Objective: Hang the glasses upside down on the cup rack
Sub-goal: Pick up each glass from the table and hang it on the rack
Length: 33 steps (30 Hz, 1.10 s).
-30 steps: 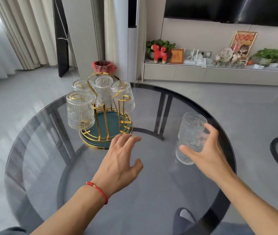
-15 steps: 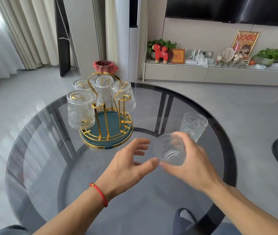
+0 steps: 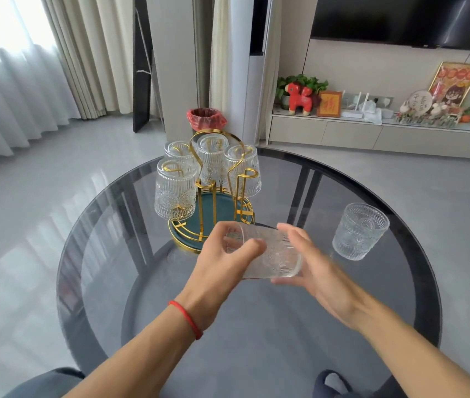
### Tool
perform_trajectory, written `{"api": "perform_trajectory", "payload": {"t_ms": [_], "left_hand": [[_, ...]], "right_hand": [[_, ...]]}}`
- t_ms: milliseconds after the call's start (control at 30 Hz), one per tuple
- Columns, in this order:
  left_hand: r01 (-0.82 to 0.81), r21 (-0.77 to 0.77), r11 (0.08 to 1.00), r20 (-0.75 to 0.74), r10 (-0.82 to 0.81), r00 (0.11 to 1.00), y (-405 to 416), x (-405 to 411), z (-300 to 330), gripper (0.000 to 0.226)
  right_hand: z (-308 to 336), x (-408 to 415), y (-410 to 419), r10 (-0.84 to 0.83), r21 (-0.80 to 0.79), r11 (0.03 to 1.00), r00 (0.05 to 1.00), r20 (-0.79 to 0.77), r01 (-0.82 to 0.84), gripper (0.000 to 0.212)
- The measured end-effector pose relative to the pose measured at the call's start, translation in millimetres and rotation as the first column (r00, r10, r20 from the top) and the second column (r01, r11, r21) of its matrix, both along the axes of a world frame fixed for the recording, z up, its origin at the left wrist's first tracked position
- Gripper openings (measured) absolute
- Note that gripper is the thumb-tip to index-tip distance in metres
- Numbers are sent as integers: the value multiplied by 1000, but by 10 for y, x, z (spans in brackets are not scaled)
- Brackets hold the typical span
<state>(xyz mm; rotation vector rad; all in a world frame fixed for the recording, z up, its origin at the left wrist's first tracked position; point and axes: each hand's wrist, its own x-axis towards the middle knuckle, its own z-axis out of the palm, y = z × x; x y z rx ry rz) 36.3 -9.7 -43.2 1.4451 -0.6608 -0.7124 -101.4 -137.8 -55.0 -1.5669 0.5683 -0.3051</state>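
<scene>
Both hands hold one ribbed glass (image 3: 268,254) above the round smoked-glass table (image 3: 256,326), just in front of the cup rack (image 3: 213,205); the left hand (image 3: 222,265) curls thumb and fingers round its far end, the right hand (image 3: 314,268) cups its near end with fingers spread along the side; the glass lies tilted on its side; four glasses hang upside down on the gold rack, the nearest (image 3: 175,193) at its left; one bare gold prong (image 3: 245,179) stands free on the right; a second loose glass (image 3: 358,231) stands upright on the table, well to the right; a red-lined bin (image 3: 206,118) stands on the floor behind the rack.
</scene>
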Motion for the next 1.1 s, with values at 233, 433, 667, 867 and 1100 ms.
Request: {"api": "perform_trajectory", "payload": {"t_ms": [233, 433, 667, 867, 1100], "left_hand": [[-10, 58, 998, 184, -1, 983, 86, 60, -8, 51], [-223, 330, 917, 815, -157, 558, 104, 195, -296, 42], [-378, 528, 761, 838, -395, 377, 12, 229, -871, 76], [-378, 513, 771, 846, -380, 374, -8, 257, -986, 78], [-380, 512, 771, 849, -385, 362, -8, 245, -984, 78]], "right_hand": [[69, 138, 33, -93, 259, 965, 984, 151, 51, 40], [201, 126, -87, -491, 150, 869, 857, 155, 471, 39], [623, 313, -268, -527, -311, 729, 790, 315, 610, 61], [1006, 775, -290, -405, -605, 582, 839, 364, 544, 72], [898, 1097, -247, -340, -747, 552, 918, 203, 370, 83]]}}
